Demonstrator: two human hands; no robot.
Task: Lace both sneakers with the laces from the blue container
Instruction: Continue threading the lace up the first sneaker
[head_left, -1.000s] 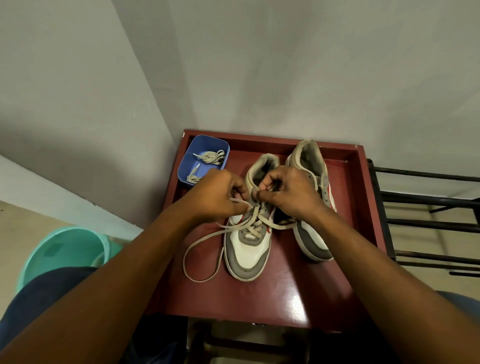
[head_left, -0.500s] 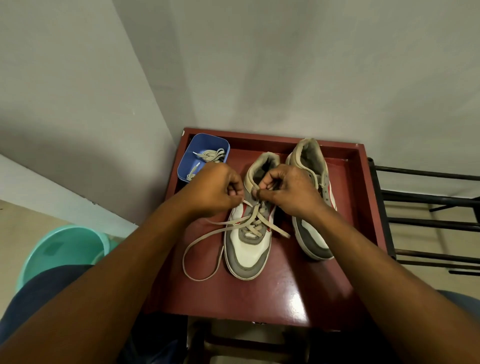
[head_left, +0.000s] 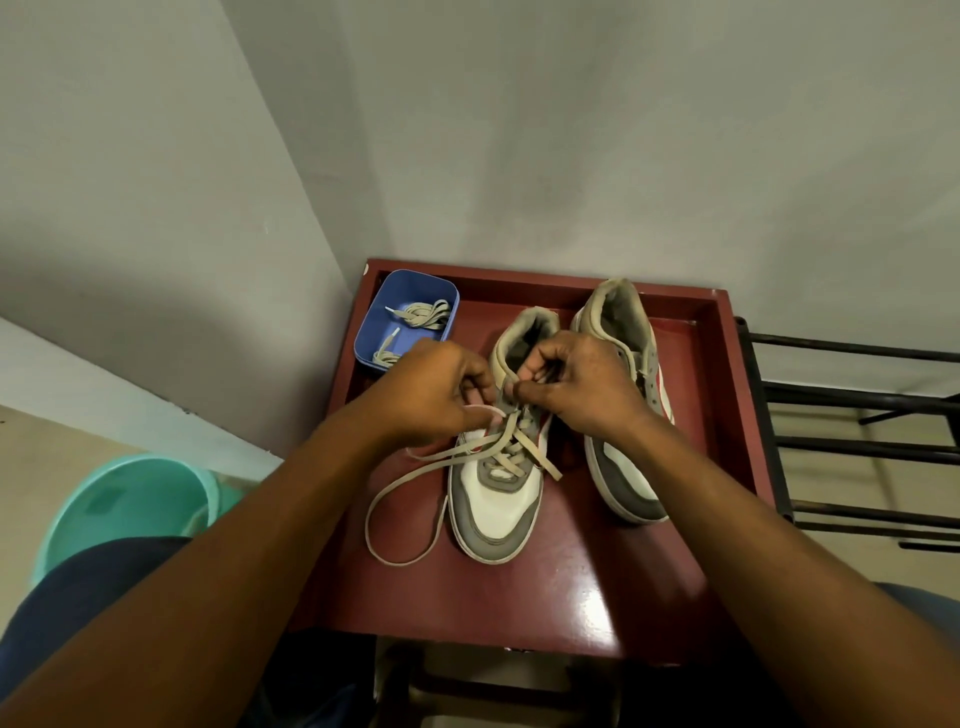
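Observation:
Two grey-and-white sneakers stand on a dark red table (head_left: 576, 597). The left sneaker (head_left: 496, 512) carries a beige lace (head_left: 402, 491) crossed over its lower eyelets, with a long loop lying on the table to its left. My left hand (head_left: 434, 392) pinches the lace at the sneaker's upper left eyelets. My right hand (head_left: 576, 387) pinches the lace at the upper right side. The right sneaker (head_left: 623, 467) has no lace that I can see. A blue container (head_left: 376, 335) at the table's back left corner holds another beige lace (head_left: 423, 314).
The table has a raised rim and sits in a corner between two grey walls. A teal bucket (head_left: 122, 501) stands on the floor at the left. A black metal rack (head_left: 852, 441) stands right of the table.
The short right lace end has been pulled in and now lies shorter beside the sneaker. Both hands stay at the upper eyelets, shifted slightly.

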